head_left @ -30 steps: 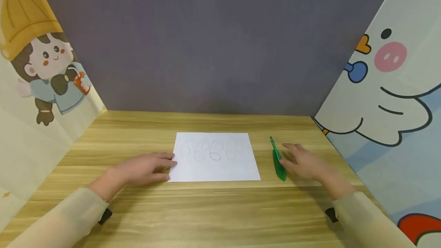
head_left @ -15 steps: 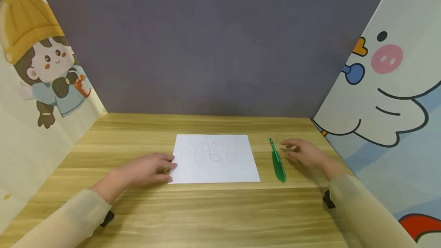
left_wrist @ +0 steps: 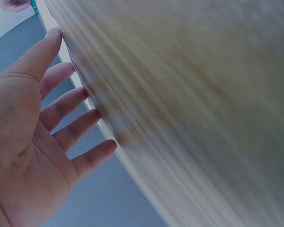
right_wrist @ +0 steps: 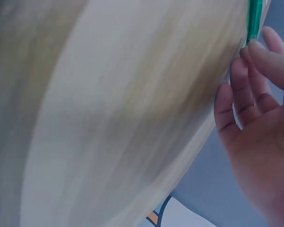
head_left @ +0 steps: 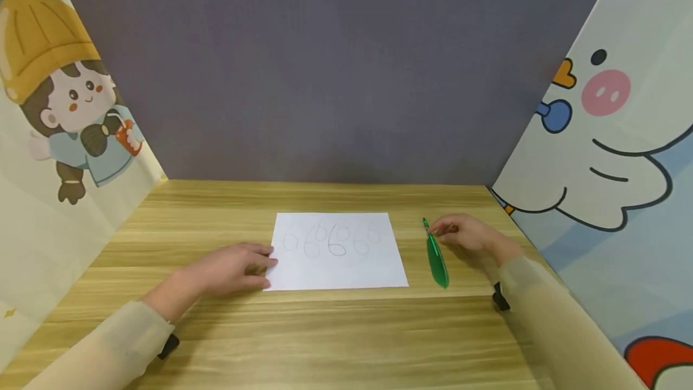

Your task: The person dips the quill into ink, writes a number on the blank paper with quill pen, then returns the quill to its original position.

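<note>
A white sheet of paper [head_left: 335, 272] bearing faint round pencil marks and one darker "6" lies on the table. At its left edge, my left hand [head_left: 230, 266] rests with fingers spread and fingertips on the paper; the left wrist view shows the same hand [left_wrist: 42, 123] from the palm side. A green feather pen [head_left: 437, 263] lies right of the sheet, its pen end pointing away from me. My right hand [head_left: 465, 233] pinches it near that far end. In the right wrist view, the thumb and fingers of this hand [right_wrist: 265, 109] meet at the green pen [right_wrist: 254, 21].
The wood-grain table [head_left: 335, 342] runs back to a dark grey panel [head_left: 335, 77]. Cartoon-printed walls flank it on the left [head_left: 32, 245] and right [head_left: 622, 197].
My right hand first lifted away from the pen's feather, moved forward along it, then came left and took hold near its far end. The left hand has stayed on the paper.
</note>
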{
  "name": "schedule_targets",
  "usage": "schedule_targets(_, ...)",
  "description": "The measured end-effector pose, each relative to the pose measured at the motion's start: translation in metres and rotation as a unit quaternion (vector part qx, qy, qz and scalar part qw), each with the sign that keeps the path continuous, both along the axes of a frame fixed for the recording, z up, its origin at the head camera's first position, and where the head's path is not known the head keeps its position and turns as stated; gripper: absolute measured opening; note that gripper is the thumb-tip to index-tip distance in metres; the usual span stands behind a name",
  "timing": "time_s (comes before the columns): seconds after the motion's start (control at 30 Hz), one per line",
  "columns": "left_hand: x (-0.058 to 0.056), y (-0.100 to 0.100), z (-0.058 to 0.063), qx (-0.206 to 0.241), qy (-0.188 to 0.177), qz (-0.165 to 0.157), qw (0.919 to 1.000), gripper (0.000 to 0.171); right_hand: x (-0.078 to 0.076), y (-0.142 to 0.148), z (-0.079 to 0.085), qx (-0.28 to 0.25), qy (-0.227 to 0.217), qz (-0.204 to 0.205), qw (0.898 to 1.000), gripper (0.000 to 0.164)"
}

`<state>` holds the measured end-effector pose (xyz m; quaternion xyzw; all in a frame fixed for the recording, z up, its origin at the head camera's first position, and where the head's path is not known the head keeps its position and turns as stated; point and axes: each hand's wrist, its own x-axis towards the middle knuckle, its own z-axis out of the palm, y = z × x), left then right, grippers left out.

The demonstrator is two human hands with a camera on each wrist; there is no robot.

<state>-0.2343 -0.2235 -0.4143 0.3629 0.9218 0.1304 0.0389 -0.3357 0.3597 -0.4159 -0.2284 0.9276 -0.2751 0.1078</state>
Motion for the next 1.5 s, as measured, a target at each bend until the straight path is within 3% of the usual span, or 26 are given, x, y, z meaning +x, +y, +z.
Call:
schedule_targets(0.4, -0.0003, 0.0002, -0.0001, 0.001, -0.004, 0.0, 1.0, 0.049, -0.0041, -0.0059, -0.0035, -0.004, -0.01, 0.004, 1.0, 0.024)
schedule_targets(0.97, 0.0019, 0.0002, 0.0024, 0.0, -0.002, -0.001, 1.0, 0.049, -0.0014, -0.0019, -0.0024, 0.048, 0.06, -0.001, 0.997, 0.006)
schedule_targets(1.5, 0.0013, 0.0004, 0.0015, 0.0, -0.01, 0.005, 0.9999, 0.049, 0.0017, -0.0051, 0.0007, 0.077, 0.046, -0.008, 0.996, 0.005)
